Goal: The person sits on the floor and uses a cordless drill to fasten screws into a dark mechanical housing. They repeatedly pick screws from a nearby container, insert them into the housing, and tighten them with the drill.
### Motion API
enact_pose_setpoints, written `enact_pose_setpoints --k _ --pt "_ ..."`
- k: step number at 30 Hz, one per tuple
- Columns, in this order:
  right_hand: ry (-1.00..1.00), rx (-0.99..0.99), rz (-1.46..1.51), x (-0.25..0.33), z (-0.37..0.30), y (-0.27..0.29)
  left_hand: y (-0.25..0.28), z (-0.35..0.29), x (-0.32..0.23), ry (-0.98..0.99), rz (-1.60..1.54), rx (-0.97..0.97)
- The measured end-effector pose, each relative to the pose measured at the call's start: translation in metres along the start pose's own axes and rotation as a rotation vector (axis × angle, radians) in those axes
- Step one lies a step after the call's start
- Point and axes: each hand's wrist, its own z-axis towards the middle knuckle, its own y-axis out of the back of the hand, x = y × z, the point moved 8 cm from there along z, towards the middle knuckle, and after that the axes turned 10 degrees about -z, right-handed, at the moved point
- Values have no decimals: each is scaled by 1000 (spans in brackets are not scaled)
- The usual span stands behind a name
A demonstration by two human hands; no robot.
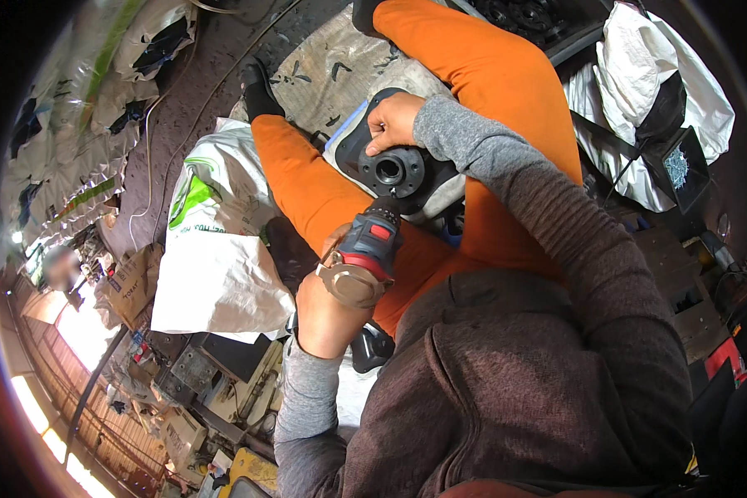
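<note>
My left hand (328,311) is wrapped round the grip of a cordless drill (365,245), grey with red parts. The drill's chuck (382,207) points away from me, right at the near edge of a round black flange (407,176). This flange has a large centre bore and small holes around its rim; it rests on a wider black part (354,148) between my legs. With curled fingers, my right hand (397,120) grips the far side of the flange. Whether a bit in the chuck touches it, I cannot tell.
White plastic sacks lie to the left (224,282) and at the far right (639,75). Black shavings dot a sacking mat (332,58) beyond my legs. A dark crate (548,29) of black parts stands at the top right. A cable (153,108) runs along the floor.
</note>
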Motion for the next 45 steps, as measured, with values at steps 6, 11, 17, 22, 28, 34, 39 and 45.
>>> enact_pose_setpoints --k 6,11,17,22,28,34,39,45 --pt "19 -18 17 1 2 -3 -1 -2 3 48 -34 -75" --pt "72 -49 -66 2 2 2 -9 -12 17 79 -199 -78" --pt "131 -202 -164 13 -9 12 3 -54 -4 29 -456 -214" --pt "-237 -374 988 -26 -65 2 10 -79 4 90 -540 -324" --pt "39 128 1871 31 -127 -36 7 -68 -27 -282 -230 -314" --pt "100 172 1897 48 -137 -35 2 -69 -18 -233 -321 -301" --pt "80 -18 1910 46 -135 -37 10 -68 -33 -381 -251 -362" --pt "-1 -105 2050 51 -134 -45 -1 -70 -18 -211 -319 -303"
